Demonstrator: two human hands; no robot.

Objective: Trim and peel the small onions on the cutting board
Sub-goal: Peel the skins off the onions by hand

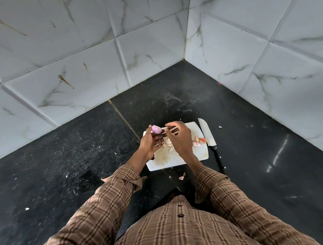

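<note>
Left hand [150, 142] pinches a peeled pink onion [156, 129] above the white cutting board [200, 154]; right hand [180, 137] pinches its loosened skin; knife [210, 141] lies beside.

No text, label, brand, number or sign could be read anywhere in the head view.
</note>
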